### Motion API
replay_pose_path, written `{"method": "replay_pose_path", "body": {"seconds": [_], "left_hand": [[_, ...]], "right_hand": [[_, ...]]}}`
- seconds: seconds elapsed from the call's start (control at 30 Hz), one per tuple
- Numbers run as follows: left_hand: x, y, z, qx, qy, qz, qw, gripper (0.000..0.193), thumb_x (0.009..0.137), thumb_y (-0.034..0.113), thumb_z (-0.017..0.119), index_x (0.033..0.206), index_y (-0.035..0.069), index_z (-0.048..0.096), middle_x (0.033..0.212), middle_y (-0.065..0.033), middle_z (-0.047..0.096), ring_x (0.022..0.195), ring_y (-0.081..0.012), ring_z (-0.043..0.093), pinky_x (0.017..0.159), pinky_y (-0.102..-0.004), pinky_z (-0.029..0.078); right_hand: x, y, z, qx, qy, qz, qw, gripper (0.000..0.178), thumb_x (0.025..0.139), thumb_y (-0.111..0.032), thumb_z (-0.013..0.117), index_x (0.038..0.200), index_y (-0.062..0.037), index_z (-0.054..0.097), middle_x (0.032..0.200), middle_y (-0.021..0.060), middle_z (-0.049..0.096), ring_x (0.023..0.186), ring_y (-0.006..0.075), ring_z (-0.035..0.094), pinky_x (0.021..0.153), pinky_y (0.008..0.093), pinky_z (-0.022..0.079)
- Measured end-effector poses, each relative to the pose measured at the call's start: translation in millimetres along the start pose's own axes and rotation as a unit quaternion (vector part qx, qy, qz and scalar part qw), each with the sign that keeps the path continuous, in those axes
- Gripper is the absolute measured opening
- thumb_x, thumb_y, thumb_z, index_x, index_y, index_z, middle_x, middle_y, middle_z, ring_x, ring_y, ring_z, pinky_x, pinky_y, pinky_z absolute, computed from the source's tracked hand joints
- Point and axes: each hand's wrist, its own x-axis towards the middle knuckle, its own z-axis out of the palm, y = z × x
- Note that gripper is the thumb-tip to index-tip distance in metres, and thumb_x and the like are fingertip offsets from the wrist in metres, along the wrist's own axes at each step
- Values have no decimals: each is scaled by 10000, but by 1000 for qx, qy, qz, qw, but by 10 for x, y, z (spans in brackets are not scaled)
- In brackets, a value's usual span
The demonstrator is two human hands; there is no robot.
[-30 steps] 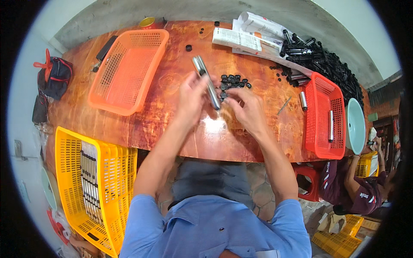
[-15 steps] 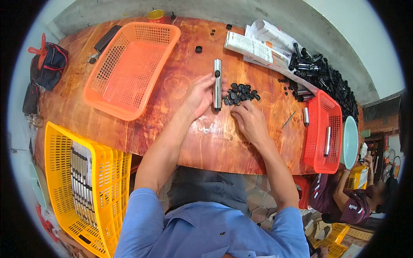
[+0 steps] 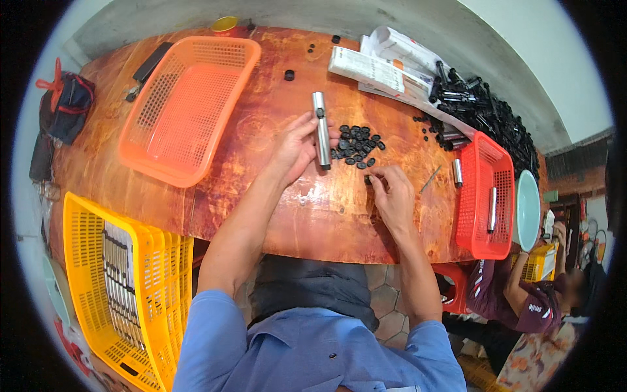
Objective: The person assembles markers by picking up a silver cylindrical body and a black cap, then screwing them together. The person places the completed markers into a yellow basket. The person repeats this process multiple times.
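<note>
My left hand [image 3: 294, 153] is closed round a silver metal tube [image 3: 322, 140] with a small black button on its upper side and a black lower end. The tube stands nearly lengthwise above the table, leaning slightly. To the right of it lies a loose pile of small black rubber-like caps [image 3: 356, 144]. Just below that pile, my right hand [image 3: 395, 199] pinches one small black cap [image 3: 368, 179] between thumb and fingertips. Part of the cap is covered by the fingers.
An orange basket [image 3: 124, 153] stands at left, above a yellow crate [image 3: 153, 274] holding rows of silver tubes. Right are a thin pointed tool [image 3: 431, 178], a red basket [image 3: 465, 222], a pale green basin [image 3: 528, 212] and heaped black parts [image 3: 483, 108]. A co-worker [image 3: 535, 307] sits beyond.
My right hand has drawn back from the pile, and a black cap now shows in its pinch. The tube in my left hand has tilted slightly. The whole view has shifted a little.
</note>
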Motion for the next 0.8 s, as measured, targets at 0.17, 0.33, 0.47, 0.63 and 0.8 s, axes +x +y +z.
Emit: {"method": "replay_pose_path", "body": {"seconds": [0.17, 0.33, 0.47, 0.63, 0.8], "left_hand": [[8, 15, -49, -6, 15, -2, 1000, 241, 1046, 149, 507, 1240, 7, 519, 1101, -173, 638, 923, -266, 664, 829, -407, 584], [-5, 8, 7, -7, 4, -9, 1000, 251, 1054, 130, 473, 1258, -14, 504, 1114, -175, 629, 914, -252, 656, 829, -399, 580], [-11, -18, -3, -20, -8, -12, 1000, 235, 1052, 145, 484, 1238, 4, 512, 1134, -185, 628, 937, -269, 657, 824, -403, 578], [-44, -6, 1, -6, -11, -19, 1000, 270, 1042, 108, 478, 1276, -20, 519, 1202, -208, 628, 1004, -290, 669, 911, -421, 581], [-103, -15, 108, 25, -47, -54, 997, 312, 1034, 77, 473, 1320, -43, 511, 1233, -201, 624, 1056, -305, 669, 964, -446, 573]], "right_hand": [[68, 41, 30, 14, 22, -9, 1000, 145, 858, -38, 704, 1002, -18, 698, 933, 152, 660, 831, 322, 663, 721, 392, 528], [72, -90, 50, -40, -41, -64, 996, 195, 838, -46, 725, 1029, -25, 689, 939, 137, 627, 851, 329, 655, 738, 406, 531], [-79, 16, 34, -41, -62, -66, 995, 235, 829, -20, 733, 1058, -18, 679, 924, 144, 611, 843, 308, 642, 750, 388, 520], [-87, -87, -131, 57, -110, 29, 992, 230, 817, 9, 722, 1043, -1, 682, 935, 152, 600, 824, 279, 623, 754, 367, 506], [-53, 29, -202, -10, -148, 22, 989, 250, 822, -22, 725, 1064, 8, 672, 918, 159, 618, 819, 290, 627, 750, 384, 505]]}}
